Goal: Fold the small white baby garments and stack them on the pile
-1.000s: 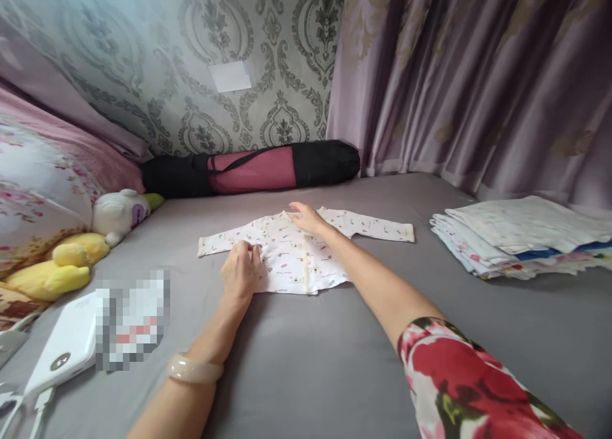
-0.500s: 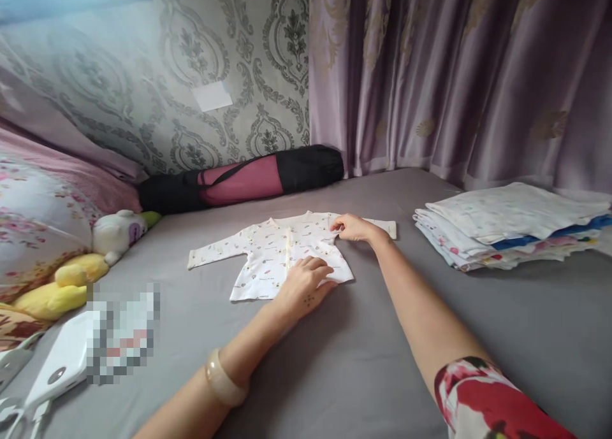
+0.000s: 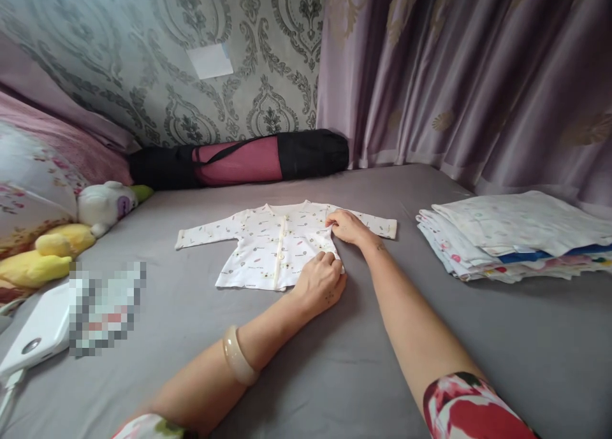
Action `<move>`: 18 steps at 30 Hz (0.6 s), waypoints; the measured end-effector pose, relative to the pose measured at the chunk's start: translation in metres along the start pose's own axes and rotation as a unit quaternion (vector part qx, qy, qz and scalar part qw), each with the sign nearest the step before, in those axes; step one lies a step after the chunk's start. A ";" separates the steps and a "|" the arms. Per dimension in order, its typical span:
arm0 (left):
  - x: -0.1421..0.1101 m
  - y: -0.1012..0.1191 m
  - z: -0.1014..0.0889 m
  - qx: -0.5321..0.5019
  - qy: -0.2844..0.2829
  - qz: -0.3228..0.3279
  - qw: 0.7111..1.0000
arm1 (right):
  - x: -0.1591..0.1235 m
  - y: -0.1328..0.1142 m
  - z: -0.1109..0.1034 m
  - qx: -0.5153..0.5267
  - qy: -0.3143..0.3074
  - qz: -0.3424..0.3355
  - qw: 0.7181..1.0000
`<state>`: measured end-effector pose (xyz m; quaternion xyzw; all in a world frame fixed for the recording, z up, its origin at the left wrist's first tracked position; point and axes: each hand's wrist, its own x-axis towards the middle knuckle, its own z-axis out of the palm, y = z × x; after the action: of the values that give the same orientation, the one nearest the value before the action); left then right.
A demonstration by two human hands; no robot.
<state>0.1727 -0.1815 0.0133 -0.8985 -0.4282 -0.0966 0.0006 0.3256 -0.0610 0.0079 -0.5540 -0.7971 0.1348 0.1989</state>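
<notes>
A small white baby shirt (image 3: 261, 251) with tiny printed figures and a buttoned front lies spread flat on the grey bed sheet (image 3: 191, 343), both sleeves out to the sides. My left hand (image 3: 319, 278), below a pale bangle (image 3: 238, 356), is closed on the shirt's lower right corner, its fingertips partly hidden. Up at the right armpit of the shirt, my right hand (image 3: 348, 227) pinches the fabric between thumb and fingers.
A stack of folded baby clothes (image 3: 521, 229) lies at the right. Along the wall rests a black and pink long bag (image 3: 239, 160). Plush toys (image 3: 108, 204) and a white power bank (image 3: 45, 331) with a cable are at the left. A purple curtain (image 3: 406, 76) hangs behind.
My left hand has moved right along the hem to the shirt's lower right corner, and its fingers have closed. My right hand stays near the armpit. The view has shifted slightly.
</notes>
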 end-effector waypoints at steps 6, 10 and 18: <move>0.002 -0.011 0.002 -0.076 0.027 -0.002 0.997 | -0.001 0.002 0.002 -0.017 0.025 -0.014 0.999; 0.001 -0.014 -0.001 -0.145 0.034 0.021 0.989 | -0.002 -0.002 -0.001 -0.026 0.014 0.019 0.999; 0.006 -0.047 -0.004 -0.025 0.111 -0.149 0.982 | -0.005 -0.047 0.012 -0.109 0.021 -0.023 0.994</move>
<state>0.1398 -0.1477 0.0147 -0.8083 -0.5517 -0.2055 0.0116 0.2824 -0.0819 0.0170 -0.5562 -0.8155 0.0311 0.1571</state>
